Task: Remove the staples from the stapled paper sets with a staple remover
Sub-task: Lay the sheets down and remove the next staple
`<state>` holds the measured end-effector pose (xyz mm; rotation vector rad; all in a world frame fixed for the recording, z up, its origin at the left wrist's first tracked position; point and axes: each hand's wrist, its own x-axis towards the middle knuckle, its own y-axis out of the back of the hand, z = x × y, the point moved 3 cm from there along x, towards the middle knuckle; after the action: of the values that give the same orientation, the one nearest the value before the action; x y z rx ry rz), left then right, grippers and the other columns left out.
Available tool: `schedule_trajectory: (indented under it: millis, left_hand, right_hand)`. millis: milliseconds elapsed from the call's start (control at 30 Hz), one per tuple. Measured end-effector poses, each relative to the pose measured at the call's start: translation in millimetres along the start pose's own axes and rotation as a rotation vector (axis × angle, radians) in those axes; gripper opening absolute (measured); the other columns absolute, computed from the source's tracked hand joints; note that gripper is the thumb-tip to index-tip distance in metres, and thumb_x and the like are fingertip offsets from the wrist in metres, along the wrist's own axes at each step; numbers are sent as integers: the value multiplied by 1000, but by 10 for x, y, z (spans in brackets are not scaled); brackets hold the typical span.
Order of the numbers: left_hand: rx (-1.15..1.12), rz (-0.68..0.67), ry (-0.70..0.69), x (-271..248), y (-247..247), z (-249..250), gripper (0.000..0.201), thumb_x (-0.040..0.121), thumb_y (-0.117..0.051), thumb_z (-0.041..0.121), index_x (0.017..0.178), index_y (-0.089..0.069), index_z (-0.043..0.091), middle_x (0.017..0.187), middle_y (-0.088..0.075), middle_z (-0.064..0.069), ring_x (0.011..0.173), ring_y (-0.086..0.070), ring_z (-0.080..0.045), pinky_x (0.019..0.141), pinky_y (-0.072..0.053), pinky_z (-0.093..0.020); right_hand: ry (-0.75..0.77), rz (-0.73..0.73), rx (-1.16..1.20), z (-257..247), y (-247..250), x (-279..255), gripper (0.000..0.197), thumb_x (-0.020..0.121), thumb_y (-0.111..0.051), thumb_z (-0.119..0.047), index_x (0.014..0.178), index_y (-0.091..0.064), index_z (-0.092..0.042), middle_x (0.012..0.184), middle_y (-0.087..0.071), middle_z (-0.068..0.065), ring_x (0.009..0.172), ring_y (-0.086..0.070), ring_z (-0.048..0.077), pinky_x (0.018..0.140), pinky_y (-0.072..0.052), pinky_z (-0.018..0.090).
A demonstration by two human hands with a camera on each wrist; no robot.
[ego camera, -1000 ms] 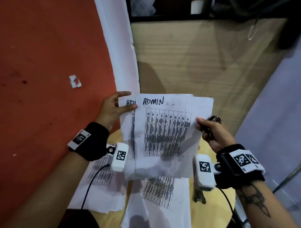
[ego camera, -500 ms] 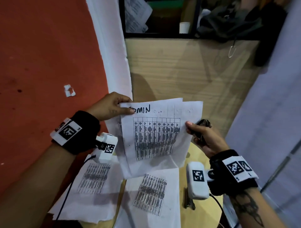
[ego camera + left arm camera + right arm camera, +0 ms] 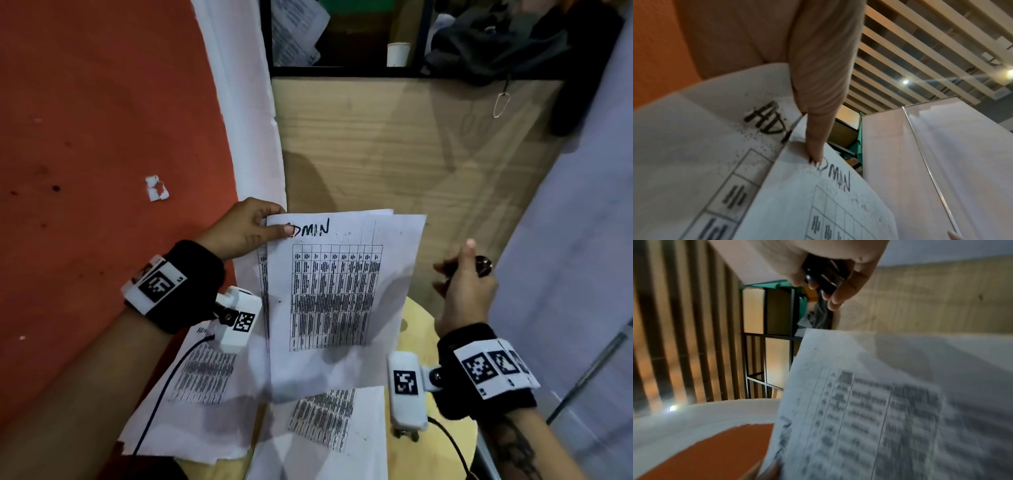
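Paper set [image 3: 337, 301] held up off the counter [image 3: 442, 442], pinched at its 10 o'clock corner by the left hand [image 3: 245, 229]: thumb pressed on the front sheet beside the word ADMIN, the other fingers curled behind. Sheets fanned apart at the top edge, suggesting this set loose already; no staple discernible there, though too small to confirm. Right hand [image 3: 462, 284] clear of the paper at 3 o'clock, fingers curled round the staple remover [image 3: 825, 278], index finger raised; jaws of the tool not readable. More printed sheets [image 3: 205, 387] lying flat on the counter at 6 to 7 o'clock beneath the held set; stapled or not, cannot tell. Scrap of paper [image 3: 156, 188] on the red floor at 10 o'clock. Judgement: task partly through; held set apparently ready for laying down, remaining sheets needing a check for staples.
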<state>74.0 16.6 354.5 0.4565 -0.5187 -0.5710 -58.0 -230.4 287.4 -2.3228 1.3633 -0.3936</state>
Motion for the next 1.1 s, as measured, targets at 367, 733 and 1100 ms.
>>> schedule_trajectory:
  millis: [367, 733, 1100]
  left_hand:
    - [40, -30, 2, 4, 22, -37, 4, 78, -72, 21, 79, -68, 22, 72, -71, 15, 72, -63, 4, 70, -48, -11]
    - [15, -12, -30, -8, 35, 72, 30, 74, -70, 31, 91, -70, 6, 92, -72, -14, 85, -67, -20, 85, -51, -39]
    - [-71, -50, -32, -22, -6, 118, 9, 84, -67, 10, 88, -67, 1, 86, -66, -16, 81, -59, -19, 77, -44, -30]
  right_hand:
    - [118, -826, -243, 362, -614, -781, 42, 71, -70, 12, 96, -52, -16, 97, -57, 2, 87, -60, 14, 74, -53, 22]
    - [978, -911, -489, 70, -1056, -697, 50, 66, -74, -6, 114, -62, 0, 111, -51, 0, 98, -62, 25, 78, -56, 44]
    - [1052, -911, -462, 67, -1110, -653, 43, 64, -75, -3, 106, -66, 1, 105, -63, 12, 91, -64, 24, 76, -56, 44]
